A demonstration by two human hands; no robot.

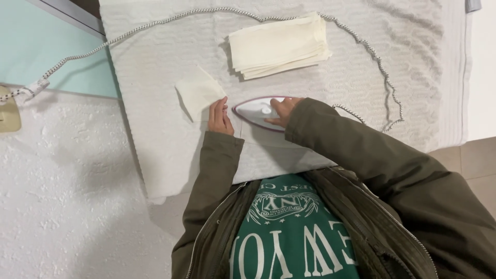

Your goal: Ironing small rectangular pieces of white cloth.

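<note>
While the right hand grips the iron mid-press on the towel-covered surface, the left hand lies flat, pinning the small cloth; the next pass probably needs it kept taut

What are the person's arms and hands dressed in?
Both arms wear long, loose sleeves of an olive-green jacket, ending in plain cuffs at the wrists. The left sleeve and right sleeve match. The jacket hangs open, with a zipper along its edges, over a green shirt with white print. The left hand and right hand are bare: no gloves.
</note>
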